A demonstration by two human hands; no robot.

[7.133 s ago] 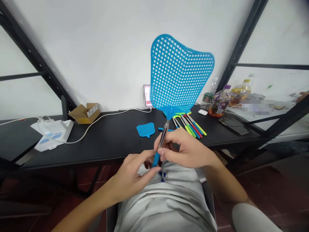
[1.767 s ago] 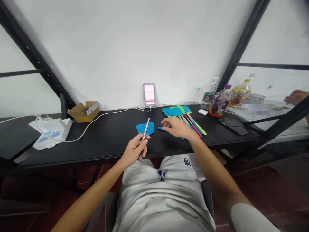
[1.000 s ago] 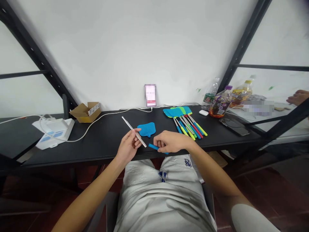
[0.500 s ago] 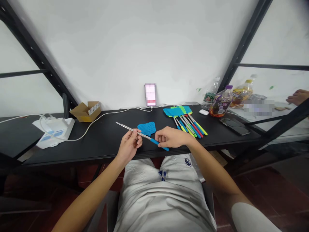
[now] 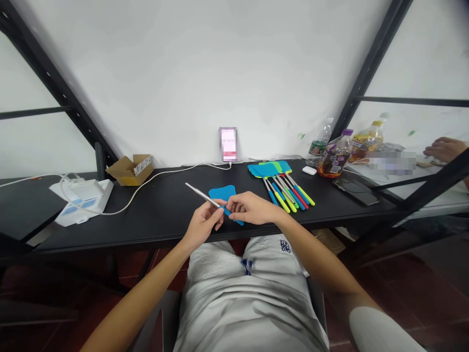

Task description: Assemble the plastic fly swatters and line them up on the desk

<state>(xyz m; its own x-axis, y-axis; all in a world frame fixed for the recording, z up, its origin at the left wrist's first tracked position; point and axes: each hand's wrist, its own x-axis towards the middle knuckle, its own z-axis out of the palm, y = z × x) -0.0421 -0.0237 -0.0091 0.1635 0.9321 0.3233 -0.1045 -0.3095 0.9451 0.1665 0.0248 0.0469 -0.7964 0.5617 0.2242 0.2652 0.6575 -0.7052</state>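
My left hand [image 5: 205, 221] is closed round a fly swatter handle [image 5: 202, 194], a thin silver metal rod with a blue grip, near where rod and grip meet. The fingers of my right hand [image 5: 249, 208] are closed on its blue grip, whose end shows below them. The rod's bare tip points up and to the left. Just behind my hands, a loose blue fly swatter head [image 5: 222, 192] with a mesh surface lies on the black table [image 5: 161, 210], partly hidden by my fingers. Several assembled fly swatters [image 5: 282, 185] with coloured grips lie in a pile to the right.
A lit phone [image 5: 229, 144] leans on the wall with a white cable attached. On the left are an open cardboard box [image 5: 131, 169] and a white box [image 5: 86, 200]. Bottles [image 5: 335, 154], a white earbud case [image 5: 309, 170] and a dark phone [image 5: 355, 191] stand or lie right. Another person's hand [image 5: 445, 148] shows beyond.
My left hand has slid along the rod towards the blue grip. My right hand has moved slightly left, and the handle has shifted with a steeper tilt. The other person's hand moved left.
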